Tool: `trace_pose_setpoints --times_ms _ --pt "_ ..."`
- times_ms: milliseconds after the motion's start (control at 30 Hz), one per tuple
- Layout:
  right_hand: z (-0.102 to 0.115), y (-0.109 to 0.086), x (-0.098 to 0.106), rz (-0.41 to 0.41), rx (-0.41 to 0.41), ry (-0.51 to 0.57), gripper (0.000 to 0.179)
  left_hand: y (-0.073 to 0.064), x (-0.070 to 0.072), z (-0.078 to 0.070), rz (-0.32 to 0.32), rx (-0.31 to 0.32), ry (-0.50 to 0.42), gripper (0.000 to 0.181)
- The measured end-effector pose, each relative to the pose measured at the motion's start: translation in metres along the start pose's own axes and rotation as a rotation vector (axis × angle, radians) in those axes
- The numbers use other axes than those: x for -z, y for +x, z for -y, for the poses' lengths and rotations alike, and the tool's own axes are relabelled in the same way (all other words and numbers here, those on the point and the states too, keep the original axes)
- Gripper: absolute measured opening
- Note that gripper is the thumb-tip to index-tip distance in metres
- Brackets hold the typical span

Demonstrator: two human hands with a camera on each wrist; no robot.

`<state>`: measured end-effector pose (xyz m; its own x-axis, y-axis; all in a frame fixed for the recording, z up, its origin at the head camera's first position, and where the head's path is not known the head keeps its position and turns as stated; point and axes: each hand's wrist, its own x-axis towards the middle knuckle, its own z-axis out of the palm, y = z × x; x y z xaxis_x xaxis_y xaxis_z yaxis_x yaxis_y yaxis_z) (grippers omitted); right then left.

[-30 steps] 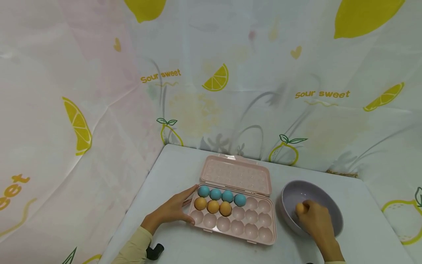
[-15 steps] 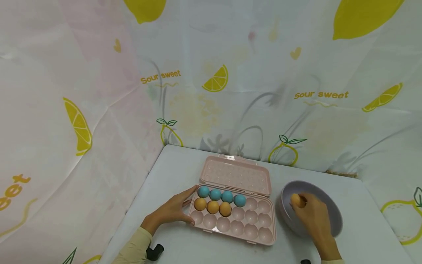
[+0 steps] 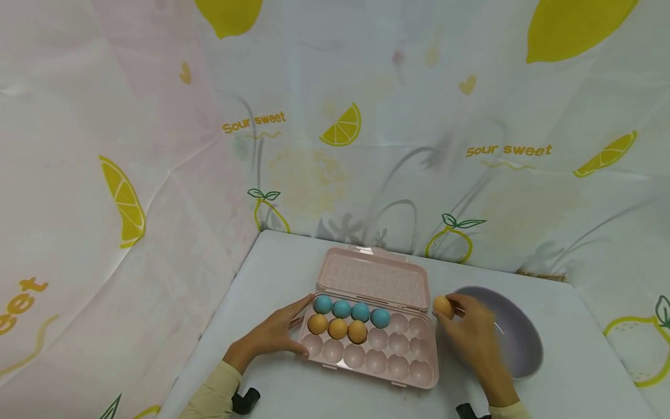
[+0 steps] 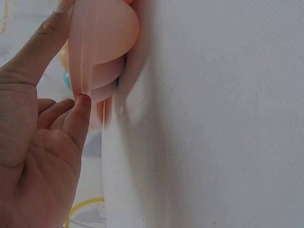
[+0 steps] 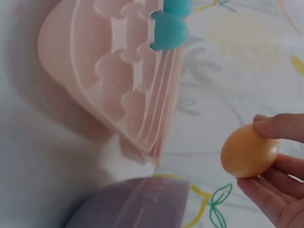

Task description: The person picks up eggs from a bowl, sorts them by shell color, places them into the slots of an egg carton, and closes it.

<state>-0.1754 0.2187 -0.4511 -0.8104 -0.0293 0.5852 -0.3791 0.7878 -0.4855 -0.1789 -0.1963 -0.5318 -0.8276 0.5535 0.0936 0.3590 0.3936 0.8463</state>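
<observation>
A pink plastic egg box [image 3: 361, 381] lies with its lid [image 3: 374, 278] folded back. Several blue eggs [image 3: 342, 308] fill part of the back row, and yellow-orange eggs [image 3: 337, 329] sit in the middle row at the left. My left hand [image 3: 272, 334] holds the box's left end, thumb at the front corner and fingers towards the back; in the left wrist view its fingertips [image 4: 83, 102] touch the rim. My right hand [image 3: 473, 329] pinches a yellow-orange egg [image 5: 249, 151] between thumb and fingers, raised above the gap between box and bowl.
A greyish-purple bowl [image 3: 526, 343] stands right of the egg box, its left side partly behind my right hand. The white table [image 3: 285, 262] meets a lemon-printed cloth [image 3: 314, 174] at the back. Black devices [image 3: 246, 400] sit at both wrists.
My right hand has lifted the yellow-orange egg out of the bowl and moved it left, past the bowl's rim towards the egg box. My left hand keeps its place.
</observation>
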Motion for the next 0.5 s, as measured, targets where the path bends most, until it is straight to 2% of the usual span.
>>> trace_pose_setpoints --times_ms 233,500 --pt "0.015 0.0 -0.017 0.007 0.064 0.083 0.045 0.0 0.0 0.0 0.0 -0.001 -0.02 0.122" --pt "0.031 -0.006 -0.032 0.137 0.004 0.25 0.039 0.0 0.0 0.004 0.003 0.003 0.013 0.121"
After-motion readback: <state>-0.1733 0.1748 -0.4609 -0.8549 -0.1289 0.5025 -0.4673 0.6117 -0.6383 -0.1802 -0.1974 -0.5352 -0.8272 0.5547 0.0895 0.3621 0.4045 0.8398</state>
